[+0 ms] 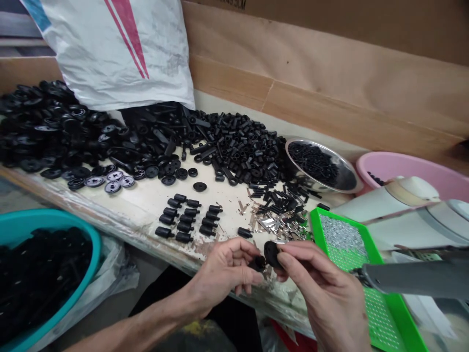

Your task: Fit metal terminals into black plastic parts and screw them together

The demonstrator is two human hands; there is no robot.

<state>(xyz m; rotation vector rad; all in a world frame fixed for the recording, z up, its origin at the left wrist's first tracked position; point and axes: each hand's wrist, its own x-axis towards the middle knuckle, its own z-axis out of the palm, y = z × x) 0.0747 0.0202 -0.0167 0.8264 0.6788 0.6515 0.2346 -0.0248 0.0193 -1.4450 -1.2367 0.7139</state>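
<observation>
My left hand [223, 276] pinches a short black plastic cylinder [258, 264] between thumb and fingers. My right hand [322, 293] holds a round black plastic piece [272, 254] by its edge, and the two pieces nearly touch or meet; the contact is hidden by my fingers. Just beyond my hands, short black plastic pegs [185, 217] stand in neat rows on the worn white tabletop [142, 198]. Small shiny metal clips [274, 225] lie scattered nearest my fingers.
Heaps of black discs [47, 127] and black tubes [242, 151] cover the table's back. A steel bowl [318, 166] holds black parts. A green perforated tray [348, 249] sits right, under a grey tool handle [414, 278]. A teal basin [47, 249] stands left, a pink basin [414, 171] far right.
</observation>
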